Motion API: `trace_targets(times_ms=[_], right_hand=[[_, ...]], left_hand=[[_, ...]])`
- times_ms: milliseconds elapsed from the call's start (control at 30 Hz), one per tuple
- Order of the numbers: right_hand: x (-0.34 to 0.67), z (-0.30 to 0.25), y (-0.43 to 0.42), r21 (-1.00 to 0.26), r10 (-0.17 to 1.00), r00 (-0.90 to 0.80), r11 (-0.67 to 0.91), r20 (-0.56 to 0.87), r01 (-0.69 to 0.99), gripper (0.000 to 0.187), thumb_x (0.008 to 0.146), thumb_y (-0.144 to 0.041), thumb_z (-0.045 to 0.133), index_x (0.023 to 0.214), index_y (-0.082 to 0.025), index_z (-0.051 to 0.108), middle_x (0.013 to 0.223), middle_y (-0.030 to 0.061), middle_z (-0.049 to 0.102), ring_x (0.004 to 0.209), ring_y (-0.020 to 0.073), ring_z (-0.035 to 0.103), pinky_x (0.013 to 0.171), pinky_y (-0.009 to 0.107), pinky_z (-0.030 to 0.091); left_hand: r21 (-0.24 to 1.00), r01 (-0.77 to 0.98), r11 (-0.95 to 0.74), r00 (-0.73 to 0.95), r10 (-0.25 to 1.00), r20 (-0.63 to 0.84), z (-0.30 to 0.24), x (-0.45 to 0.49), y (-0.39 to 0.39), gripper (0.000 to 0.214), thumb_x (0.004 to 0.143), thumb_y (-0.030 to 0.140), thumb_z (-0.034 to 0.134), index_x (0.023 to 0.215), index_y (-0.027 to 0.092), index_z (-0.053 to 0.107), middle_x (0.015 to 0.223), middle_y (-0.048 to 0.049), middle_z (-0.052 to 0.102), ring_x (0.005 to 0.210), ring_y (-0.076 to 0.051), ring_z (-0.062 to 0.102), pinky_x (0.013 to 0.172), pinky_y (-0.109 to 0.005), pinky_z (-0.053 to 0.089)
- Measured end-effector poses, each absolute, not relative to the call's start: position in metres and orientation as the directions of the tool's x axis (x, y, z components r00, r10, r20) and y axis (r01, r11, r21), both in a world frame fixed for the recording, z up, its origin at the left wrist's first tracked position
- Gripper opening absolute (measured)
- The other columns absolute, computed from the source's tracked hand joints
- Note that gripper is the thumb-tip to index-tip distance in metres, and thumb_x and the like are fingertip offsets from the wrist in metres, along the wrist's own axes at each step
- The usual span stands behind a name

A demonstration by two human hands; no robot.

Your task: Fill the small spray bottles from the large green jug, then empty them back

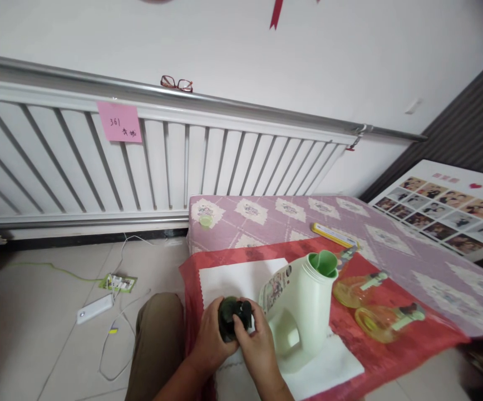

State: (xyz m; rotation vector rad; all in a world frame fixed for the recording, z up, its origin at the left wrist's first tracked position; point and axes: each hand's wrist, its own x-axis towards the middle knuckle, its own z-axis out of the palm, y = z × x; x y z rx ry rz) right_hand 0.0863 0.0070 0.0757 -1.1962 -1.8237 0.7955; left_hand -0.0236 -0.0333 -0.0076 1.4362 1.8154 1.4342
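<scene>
My left hand [208, 340] is closed round the side of a dark green, rounded container with a black top piece [227, 320], seen from above. With thumb and fingers, my right hand [255, 337] grips its black top piece. Both hands are over a white sheet at the table's near left edge. Just right of them a pale green jug [313, 312] stands upright, touching or close to my right hand. No lid covers its bright green spout [325, 262]. A label is on its left side. The container's lower part is hidden by my hands.
Two yellowish clear bottles [352, 291] lie on the red cloth [417, 356] at right. Behind the jug are a yellow strip-shaped object [334, 235] and a small pale green cap [206, 221]. A radiator [208, 161] lines the wall; cables and a white power bank [94, 309] lie on the floor.
</scene>
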Motion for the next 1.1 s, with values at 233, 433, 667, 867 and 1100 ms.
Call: trace_targets(times_ms=[233, 433, 667, 867, 1100], right_hand=[[0.092, 0.079, 0.012, -0.874, 0.915, -0.345, 0.334, 0.21, 0.353, 0.037, 0.087, -0.031, 0.049, 0.122, -0.02, 0.059, 0.123, 0.0117, 0.064, 0.117, 0.0245, 0.059, 0.104, 0.045, 0.044], [0.093, 0.102, 0.017, -0.941, 0.957, -0.239, 0.226, 0.166, 0.252, 0.04, 0.086, -0.039, 0.051, 0.119, -0.019, 0.061, 0.115, 0.012, 0.07, 0.113, 0.0256, 0.062, 0.102, 0.045, 0.046], [0.091, 0.17, 0.026, -0.919, 0.934, -0.086, 0.356, 0.346, 0.17, 0.038, 0.086, -0.037, 0.055, 0.12, -0.022, 0.058, 0.111, 0.0099, 0.07, 0.105, 0.0235, 0.066, 0.094, 0.042, 0.051], [0.057, 0.196, 0.058, -0.499, 0.743, -0.481, 0.67, 0.466, 0.55, 0.037, 0.088, -0.02, 0.048, 0.124, -0.021, 0.054, 0.114, 0.0094, 0.065, 0.105, 0.0232, 0.061, 0.092, 0.042, 0.05], [-0.002, 0.15, 0.093, -0.14, 0.706, -0.708, 0.701, -0.005, 0.699, 0.016, 0.09, -0.017, 0.057, 0.103, -0.018, 0.065, 0.101, 0.0061, 0.068, 0.092, 0.0195, 0.065, 0.08, 0.037, 0.054]], left_hand=[[0.879, 0.468, -0.085, -0.385, 0.876, 0.29, -0.012, -0.024, -0.033, 0.085, 0.058, 0.025, 0.072, 0.134, 0.014, 0.035, 0.13, -0.0169, 0.053, 0.12, -0.033, 0.052, 0.103, -0.052, 0.042], [0.896, 0.441, -0.051, -0.396, 0.885, 0.246, -0.015, -0.023, -0.034, 0.094, 0.05, 0.018, 0.074, 0.135, 0.018, 0.035, 0.131, -0.015, 0.052, 0.121, -0.035, 0.051, 0.104, -0.053, 0.041], [0.903, 0.428, -0.043, -0.401, 0.886, 0.232, -0.013, -0.023, -0.035, 0.096, 0.049, 0.017, 0.075, 0.136, 0.018, 0.036, 0.134, -0.0144, 0.05, 0.124, -0.036, 0.048, 0.107, -0.054, 0.038], [0.906, 0.421, -0.041, -0.391, 0.893, 0.222, -0.015, -0.023, -0.034, 0.096, 0.049, 0.018, 0.076, 0.135, 0.015, 0.036, 0.135, -0.0158, 0.049, 0.126, -0.035, 0.046, 0.108, -0.055, 0.036], [0.919, 0.393, -0.04, -0.403, 0.891, 0.211, -0.009, -0.023, -0.033, 0.094, 0.048, 0.016, 0.076, 0.134, 0.017, 0.038, 0.133, -0.0144, 0.051, 0.123, -0.035, 0.048, 0.106, -0.051, 0.039]])
